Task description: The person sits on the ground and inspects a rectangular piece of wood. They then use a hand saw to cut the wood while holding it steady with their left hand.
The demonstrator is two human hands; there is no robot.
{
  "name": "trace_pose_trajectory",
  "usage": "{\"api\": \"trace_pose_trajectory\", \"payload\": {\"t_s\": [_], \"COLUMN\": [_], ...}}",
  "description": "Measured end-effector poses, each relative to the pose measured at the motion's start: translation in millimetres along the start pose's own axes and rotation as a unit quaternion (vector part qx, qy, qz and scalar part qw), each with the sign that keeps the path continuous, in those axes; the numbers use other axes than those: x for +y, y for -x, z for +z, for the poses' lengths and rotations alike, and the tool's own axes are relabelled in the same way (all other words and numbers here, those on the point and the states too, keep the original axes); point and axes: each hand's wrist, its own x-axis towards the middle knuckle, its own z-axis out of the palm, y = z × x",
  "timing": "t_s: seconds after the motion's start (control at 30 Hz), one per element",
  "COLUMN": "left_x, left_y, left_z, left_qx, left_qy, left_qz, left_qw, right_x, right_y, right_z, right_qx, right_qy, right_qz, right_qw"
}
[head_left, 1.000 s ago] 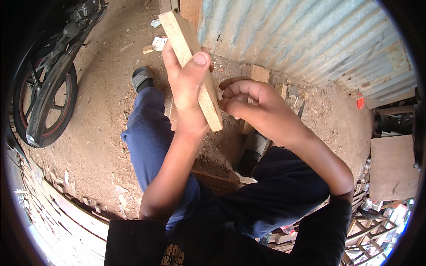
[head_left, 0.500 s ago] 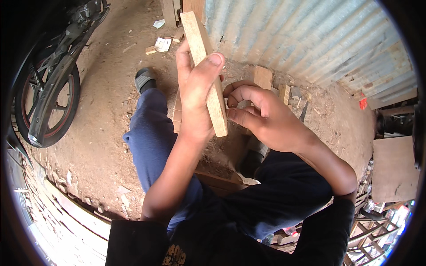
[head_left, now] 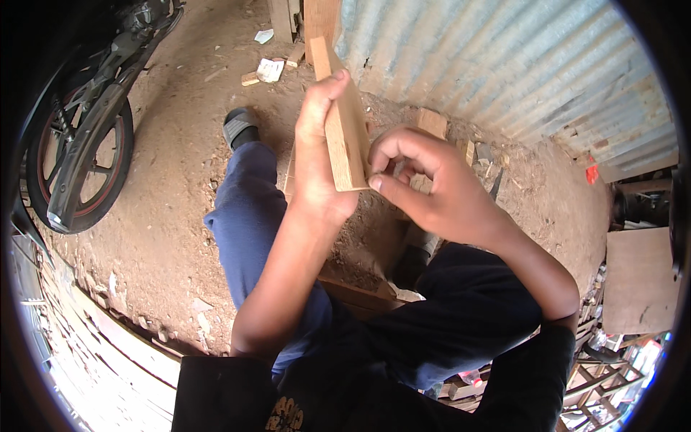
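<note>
Head view: I'm watching the left hand (head_left: 314, 155) clasping a wooden block (head_left: 347, 138), the right hand (head_left: 440, 186) resting curled at its edge, pinch unclear.

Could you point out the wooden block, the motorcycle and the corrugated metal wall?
Wooden block (head_left: 343, 140): head view, middle of its side.
Motorcycle (head_left: 83, 153): head view, bar crossing its wheel.
Corrugated metal wall (head_left: 497, 72): head view, ridged face.

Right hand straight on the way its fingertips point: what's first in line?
The wooden block in the left hand. The right hand has its fingertips at the block's edge, perhaps already touching; depth is unclear.
</note>
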Motion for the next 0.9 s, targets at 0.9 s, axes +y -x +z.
{"api": "trace_pose_trajectory", "payload": {"t_s": [0.9], "left_x": [-12.8], "left_y": [4.2], "left_z": [2.7], "left_qx": [-0.004], "left_qy": [-0.062], "left_qz": [-0.043], "left_qw": [0.997], "right_x": [-7.7], "right_y": [1.0], "right_z": [-15.3], "right_qx": [-0.147], "right_qy": [0.368], "right_qz": [-0.065], "right_qw": [0.916]}}
